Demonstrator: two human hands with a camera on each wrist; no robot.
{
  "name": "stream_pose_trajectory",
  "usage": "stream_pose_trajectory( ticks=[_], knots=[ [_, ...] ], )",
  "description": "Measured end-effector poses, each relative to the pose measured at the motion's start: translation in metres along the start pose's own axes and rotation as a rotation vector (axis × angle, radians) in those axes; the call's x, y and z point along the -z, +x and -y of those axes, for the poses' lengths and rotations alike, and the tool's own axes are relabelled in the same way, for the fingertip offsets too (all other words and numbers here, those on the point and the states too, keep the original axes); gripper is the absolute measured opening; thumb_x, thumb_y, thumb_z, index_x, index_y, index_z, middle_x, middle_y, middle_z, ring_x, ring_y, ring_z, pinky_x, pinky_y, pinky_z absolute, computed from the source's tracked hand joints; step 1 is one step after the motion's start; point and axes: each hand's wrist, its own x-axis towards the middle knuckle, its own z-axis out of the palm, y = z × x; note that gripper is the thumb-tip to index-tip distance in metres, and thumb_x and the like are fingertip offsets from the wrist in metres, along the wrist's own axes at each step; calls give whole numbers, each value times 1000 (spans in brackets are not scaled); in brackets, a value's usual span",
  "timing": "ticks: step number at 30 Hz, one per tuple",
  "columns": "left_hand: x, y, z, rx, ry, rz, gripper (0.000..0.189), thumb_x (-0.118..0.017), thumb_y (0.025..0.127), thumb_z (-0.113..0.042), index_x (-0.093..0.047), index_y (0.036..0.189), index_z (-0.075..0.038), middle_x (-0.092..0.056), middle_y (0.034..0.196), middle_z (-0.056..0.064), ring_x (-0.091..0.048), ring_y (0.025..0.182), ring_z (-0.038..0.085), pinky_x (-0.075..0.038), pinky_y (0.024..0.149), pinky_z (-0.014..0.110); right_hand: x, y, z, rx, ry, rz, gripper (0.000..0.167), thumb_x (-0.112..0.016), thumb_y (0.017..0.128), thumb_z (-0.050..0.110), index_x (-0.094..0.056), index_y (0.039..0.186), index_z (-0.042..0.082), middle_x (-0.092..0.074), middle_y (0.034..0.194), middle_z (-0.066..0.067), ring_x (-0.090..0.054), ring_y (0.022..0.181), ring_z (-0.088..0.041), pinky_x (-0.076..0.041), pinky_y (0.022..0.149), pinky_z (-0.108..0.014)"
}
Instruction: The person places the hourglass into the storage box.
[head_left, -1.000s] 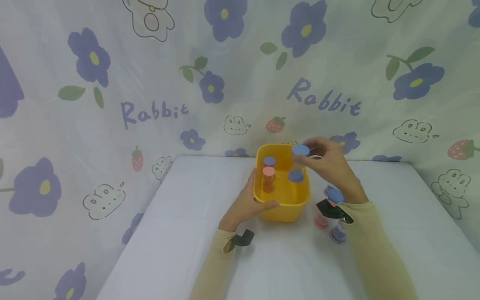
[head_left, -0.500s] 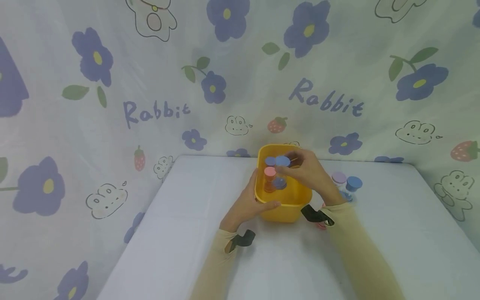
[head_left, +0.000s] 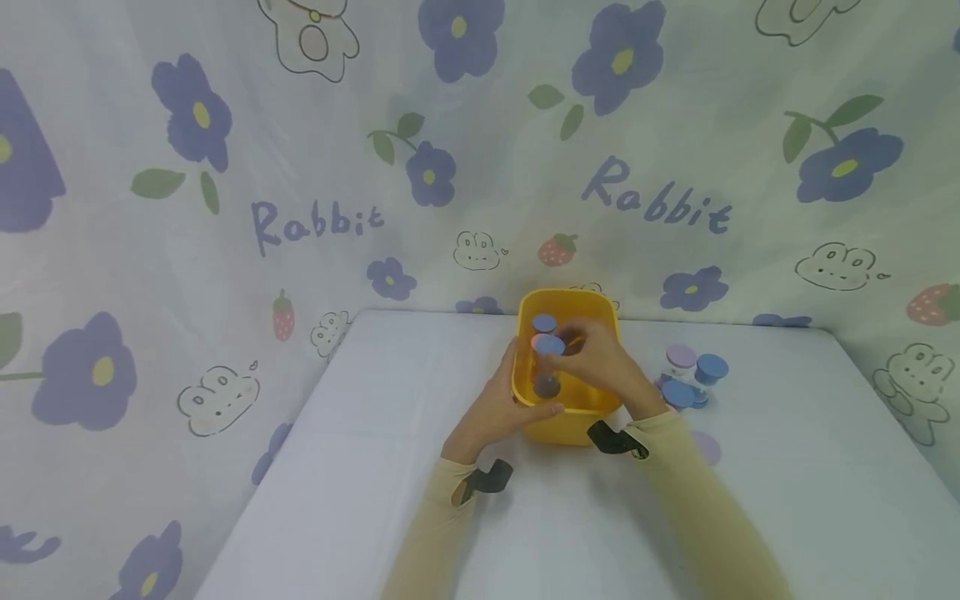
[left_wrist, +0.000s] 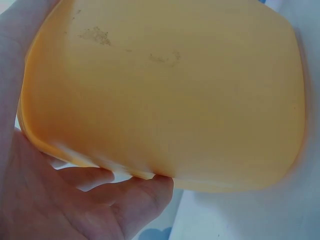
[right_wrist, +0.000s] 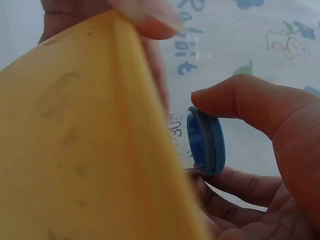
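A yellow plastic bin stands on the white table. My left hand grips its left side, thumb along the near rim, fingers against the wall. Inside the bin, my right hand pinches a small clear jar with a blue lid between thumb and fingers. The right wrist view shows that blue lid and printed markings on the clear body, partly hidden behind the bin wall. Another blue-lidded jar stands at the bin's far left. A pink lid is mostly hidden behind the held jar.
Right of the bin, several jars sit close together on the table, among them a purple-lidded jar and a blue-lidded jar. A purple lid shows beside the right sleeve. A printed curtain hangs behind the table.
My right hand has carried the blue-lidded jar from the bin's right rim leftward and down toward its near left corner. My left hand keeps its grip on the bin.
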Motion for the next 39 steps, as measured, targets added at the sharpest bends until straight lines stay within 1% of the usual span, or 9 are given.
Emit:
stream_pose_trajectory(
  ticks=[5,8,12,16,22,24,26,34,39],
  knots=[
    [0,0,-1,5,16,-2,111,-86,81,-50,-7,160,-49,-34,164,-10,-48,141,20,-43,120,55,-7,1,-3,-20,-36,18,42,-82,84,30,-71,115,6,-74,108,-9,-65,97,-26,-60,91,-39],
    [0,-1,-2,23,26,-5,113,-85,82,-50,-6,163,-44,-31,166,-10,-46,143,19,-42,120,55,-12,1,-7,-47,-61,22,44,-82,84,32,-71,118,6,-74,110,-8,-65,98,-25,-61,91,-39],
    [0,-1,-2,47,34,-5,117,-85,82,-50,-3,166,-36,-26,169,-10,-43,147,21,-40,121,57,-17,2,-11,-62,-95,26,41,-83,85,31,-72,116,7,-75,108,-7,-65,97,-25,-61,92,-40],
    [-1,0,-4,61,32,-1,118,-85,83,-47,-1,166,-37,-23,171,-9,-41,149,22,-39,122,58,-19,2,-12,-54,-125,34,38,-84,85,31,-74,113,7,-76,105,-6,-65,94,-24,-61,90,-39],
    [0,1,-5,36,1,2,114,-85,83,-45,-4,163,-44,-24,172,-3,-41,147,21,-38,122,58,-21,2,-9,-68,-129,57,30,-85,85,28,-76,105,7,-75,92,-4,-62,86,-23,-59,80,-33],
    [0,1,-4,37,2,2,113,-85,83,-47,-5,162,-47,-24,171,-4,-41,147,20,-38,122,58,-22,2,-8,-77,-132,73,28,-85,85,27,-76,102,8,-74,89,-3,-62,84,-23,-58,78,-31],
    [0,1,-3,31,-4,3,111,-85,84,-45,-5,161,-49,-24,171,-5,-41,147,21,-38,122,59,-23,2,-8,-79,-138,93,26,-85,85,26,-76,102,8,-73,88,-3,-61,83,-22,-57,77,-31],
    [0,2,-2,15,0,3,112,-85,85,-39,-4,161,-49,-23,172,-3,-39,150,23,-38,122,60,-24,4,-11,-38,-157,123,27,-84,87,23,-77,108,8,-76,97,-4,-64,88,-21,-60,91,-39],
    [0,2,-2,19,8,2,112,-85,83,-48,-4,160,-51,-24,172,-2,-39,150,23,-39,121,59,-25,5,-12,-46,-156,131,27,-83,87,22,-76,109,8,-76,100,-4,-64,90,-22,-60,94,-40]
  ],
)
